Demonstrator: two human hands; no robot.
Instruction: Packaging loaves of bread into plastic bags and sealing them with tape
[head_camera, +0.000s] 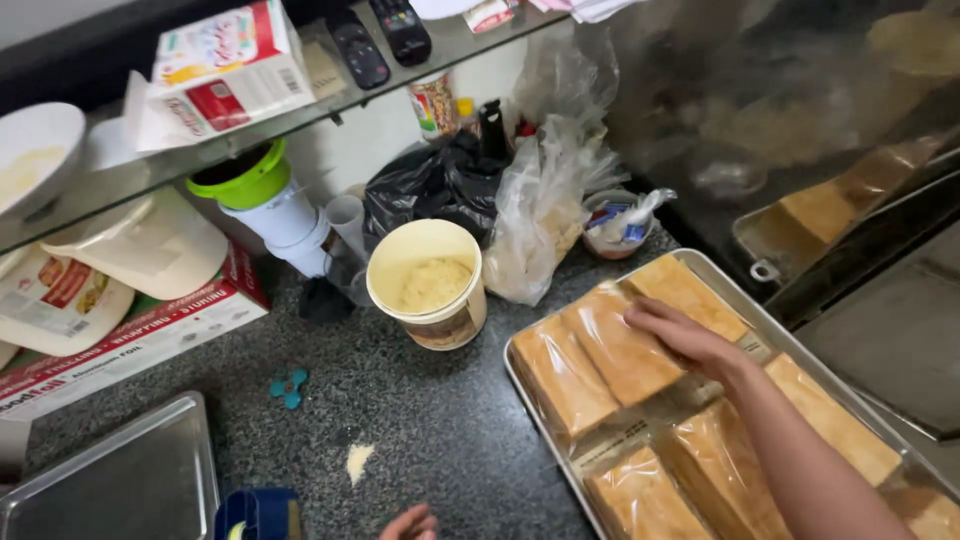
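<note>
My right hand (680, 335) lies flat on top of a plastic-wrapped loaf of bread (620, 350) in a metal baking tray (520, 375) at the right. Several more wrapped loaves (560, 380) fill the tray, side by side. Only the fingertips of my left hand (408, 523) show at the bottom edge, near a blue container (258, 515); whether they hold anything is hidden. A cream tub (428, 285) with pale crumbly filling stands open just left of the tray.
A second metal tray (120, 490) sits at the bottom left. Black and clear plastic bags (470, 190) pile up behind the tub. A foil box (130, 345), white containers and a glass shelf (300, 115) with remotes crowd the left and back. Dark granite counter (430, 420).
</note>
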